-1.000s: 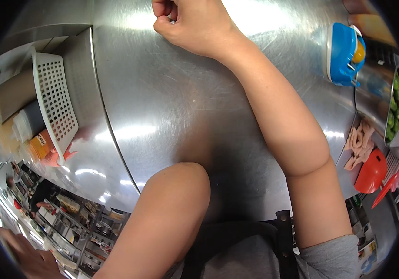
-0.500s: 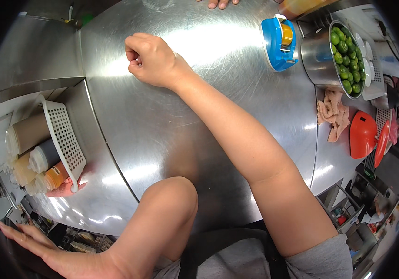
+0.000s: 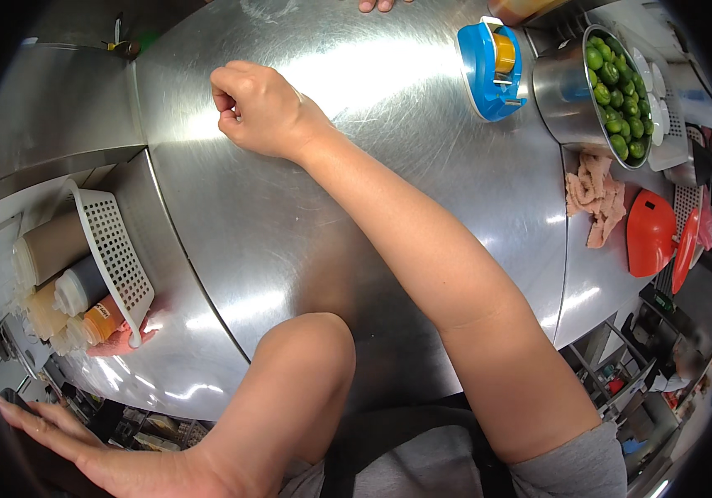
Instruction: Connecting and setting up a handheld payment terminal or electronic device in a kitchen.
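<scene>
one right grip (image 3: 256, 109) curls nearly closed over the scratched steel surface (image 3: 290, 224) — holding nothing visible, perhaps resting; whether the left grip (image 3: 111, 459) holds anything, i cannot tell. a white perforated plastic basket (image 3: 112, 251) probably keeps plastic squeeze bottles (image 3: 84, 286) together — rightward, a round steel pot (image 3: 559, 98) holds green limes (image 3: 616, 100).

Dressed in a plain grey shirt (image 3: 414, 461), with short, loose sleeves (image 3: 568, 461) ending above the elbows (image 3: 474, 311) and a few soft creases. Also wearing something black like an apron (image 3: 402, 417) on top, with two dark straps (image 3: 341, 469), one on each side of the grey. Bare from the sleeves down, all along both arms (image 3: 418, 245) to the left hand (image 3: 103, 456) and the right hand (image 3: 260, 108).
</scene>
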Action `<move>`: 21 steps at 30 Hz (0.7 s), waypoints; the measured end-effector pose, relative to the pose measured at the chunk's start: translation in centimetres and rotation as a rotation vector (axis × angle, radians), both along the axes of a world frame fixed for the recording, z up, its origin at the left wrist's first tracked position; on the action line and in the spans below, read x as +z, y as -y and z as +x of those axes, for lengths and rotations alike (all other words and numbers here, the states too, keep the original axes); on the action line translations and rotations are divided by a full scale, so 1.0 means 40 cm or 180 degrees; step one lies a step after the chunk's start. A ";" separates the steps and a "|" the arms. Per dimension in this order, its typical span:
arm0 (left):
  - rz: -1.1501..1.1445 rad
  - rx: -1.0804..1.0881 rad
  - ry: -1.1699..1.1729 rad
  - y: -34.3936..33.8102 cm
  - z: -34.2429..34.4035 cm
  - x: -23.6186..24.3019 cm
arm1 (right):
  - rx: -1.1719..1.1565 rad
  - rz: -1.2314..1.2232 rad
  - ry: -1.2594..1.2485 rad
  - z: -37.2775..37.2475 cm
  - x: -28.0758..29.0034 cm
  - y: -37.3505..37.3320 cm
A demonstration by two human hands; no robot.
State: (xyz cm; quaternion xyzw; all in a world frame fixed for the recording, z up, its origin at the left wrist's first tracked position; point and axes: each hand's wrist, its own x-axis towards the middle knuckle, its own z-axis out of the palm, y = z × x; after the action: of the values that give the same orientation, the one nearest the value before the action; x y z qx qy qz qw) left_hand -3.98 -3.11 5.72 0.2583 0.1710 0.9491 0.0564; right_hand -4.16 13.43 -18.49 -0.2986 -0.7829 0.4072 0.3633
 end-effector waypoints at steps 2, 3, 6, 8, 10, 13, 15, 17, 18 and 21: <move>0.0093 -0.0130 0.0158 0.014 -0.008 0.016 | 0.0122 -0.0050 0.0135 -0.014 0.020 0.006; 0.0129 -0.0110 0.0049 0.023 -0.021 0.016 | 0.0133 -0.0042 0.0151 -0.022 0.031 0.011; 0.0290 -0.0104 -0.0112 0.039 -0.074 -0.019 | 0.0104 0.0014 0.0279 -0.013 0.030 0.013; 0.0353 0.0091 0.0047 0.034 -0.077 -0.025 | 0.0073 0.0053 0.0331 -0.005 0.019 0.014; 0.0421 0.0035 -0.0019 0.042 -0.093 -0.033 | -0.0285 0.0184 0.0035 -0.004 0.018 0.017; 0.0445 0.0031 -0.0155 0.056 -0.103 -0.032 | -0.0159 0.0201 0.0522 -0.014 0.026 0.024; 0.0604 0.0298 -0.0158 0.060 -0.103 -0.027 | -0.0119 0.0181 0.0577 -0.021 0.033 0.025; 0.0647 0.0314 -0.0185 0.057 -0.101 -0.028 | -0.0081 0.0152 0.0629 -0.020 0.038 0.025; 0.0895 0.0180 -0.0124 0.048 -0.087 -0.028 | -0.0089 0.0201 0.0627 -0.016 0.038 0.024; 0.0484 0.0476 -0.0199 0.021 -0.068 -0.013 | -0.0092 0.0238 0.0650 -0.017 0.039 0.022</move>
State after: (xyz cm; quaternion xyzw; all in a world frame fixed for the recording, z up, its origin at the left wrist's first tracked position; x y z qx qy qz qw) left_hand -6.70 -3.94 5.20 0.2779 0.1190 0.9524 -0.0397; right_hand -4.84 12.56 -16.93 -0.3360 -0.8261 0.3400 0.2983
